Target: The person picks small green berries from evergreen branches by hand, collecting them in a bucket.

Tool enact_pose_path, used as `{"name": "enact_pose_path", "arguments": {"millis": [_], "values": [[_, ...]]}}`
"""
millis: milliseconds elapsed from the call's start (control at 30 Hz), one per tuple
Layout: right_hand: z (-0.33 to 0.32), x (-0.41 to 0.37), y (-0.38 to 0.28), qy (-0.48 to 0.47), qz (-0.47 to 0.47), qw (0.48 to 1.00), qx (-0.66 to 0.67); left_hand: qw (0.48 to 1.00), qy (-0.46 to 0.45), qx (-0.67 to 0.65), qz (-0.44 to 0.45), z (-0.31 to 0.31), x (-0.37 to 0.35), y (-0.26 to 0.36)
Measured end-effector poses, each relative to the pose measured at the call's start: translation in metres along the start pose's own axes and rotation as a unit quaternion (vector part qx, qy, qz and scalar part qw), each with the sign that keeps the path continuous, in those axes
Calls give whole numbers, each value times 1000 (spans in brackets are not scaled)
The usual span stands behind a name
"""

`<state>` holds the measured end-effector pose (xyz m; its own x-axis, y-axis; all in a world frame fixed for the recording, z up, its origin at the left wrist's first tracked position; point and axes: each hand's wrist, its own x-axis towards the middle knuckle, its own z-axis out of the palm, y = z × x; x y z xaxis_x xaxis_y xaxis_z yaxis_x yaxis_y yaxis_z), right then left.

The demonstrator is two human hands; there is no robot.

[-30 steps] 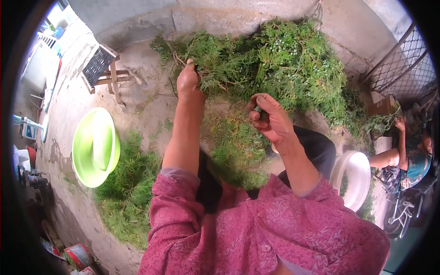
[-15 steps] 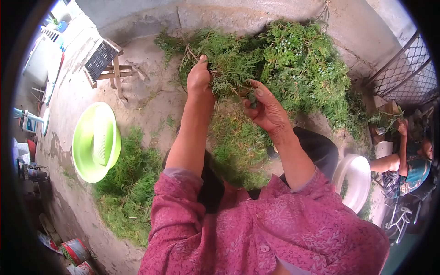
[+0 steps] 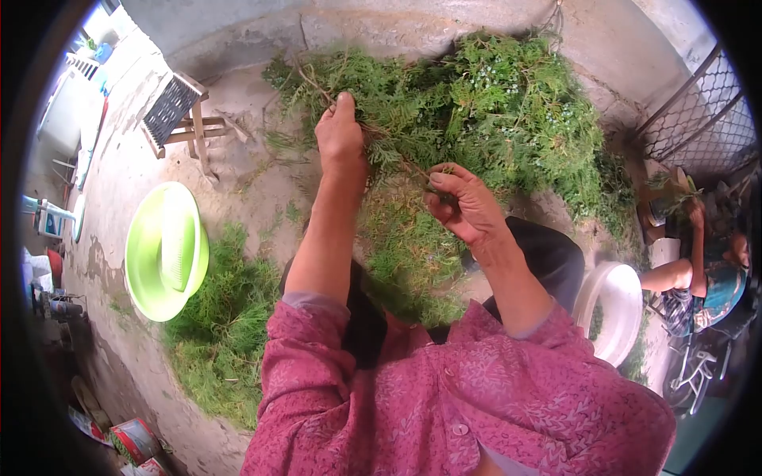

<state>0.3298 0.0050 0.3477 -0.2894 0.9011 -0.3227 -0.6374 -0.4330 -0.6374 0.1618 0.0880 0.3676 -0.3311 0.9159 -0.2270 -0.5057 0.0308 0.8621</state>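
My left hand (image 3: 343, 139) is closed round the woody stem of a leafy evergreen branch (image 3: 381, 147), its thumb pointing up along the stem. Lower and to the right, my right hand (image 3: 468, 202) pinches a sprig at the branch's tip between thumb and fingers; some of its fingers are curled out of sight. Behind both hands lies a big heap of evergreen branches (image 3: 528, 119) with small pale berries. Loose green sprigs (image 3: 409, 262) cover the ground between my knees.
A lime-green basin (image 3: 136, 254) stands left, beside another pile of sprigs (image 3: 226, 333). Farther back is a small wooden stool (image 3: 198, 131). At my right are a white tub (image 3: 587, 305) and a seated person (image 3: 714, 278) holding a sprig. A concrete wall (image 3: 381, 32) closes the back.
My left hand has shifted slightly left with the branch. My right hand has moved a little down and right, its fingers closer together. The seated person's sprig has moved slightly.
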Motion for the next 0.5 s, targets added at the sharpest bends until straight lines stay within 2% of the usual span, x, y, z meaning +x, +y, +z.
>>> {"name": "enact_pose_path", "arguments": {"millis": [133, 200, 233, 300, 333, 400, 433, 500], "values": [[-4, -10, -1, 25, 14, 999, -44, 999, -32, -10, 10, 3, -3, -5], [-4, -19, -1, 39, 15, 997, -72, 992, 34, 118, -9, -3, 5, 1], [-11, -22, 1, 43, 15, 996, -71, 999, 25, 37, 12, -6, 3, 11], [-36, -32, 6, 41, 66, 997, 24, 999, 36, -4, 19, -15, 17, 18], [-44, -34, 7, 46, 66, 996, 26, 998, 48, -41, 29, -17, 20, 18], [-51, -34, 4, -47, 161, 951, 261, 998, 30, -42, 39, -13, 11, 15], [-51, -34, 4, -79, 153, 945, 278, 998, 15, -43, 52, -10, 6, 14], [-37, -38, 1, -53, 139, 950, 275, 998, 10, -30, 56, -9, 8, 10]]}}
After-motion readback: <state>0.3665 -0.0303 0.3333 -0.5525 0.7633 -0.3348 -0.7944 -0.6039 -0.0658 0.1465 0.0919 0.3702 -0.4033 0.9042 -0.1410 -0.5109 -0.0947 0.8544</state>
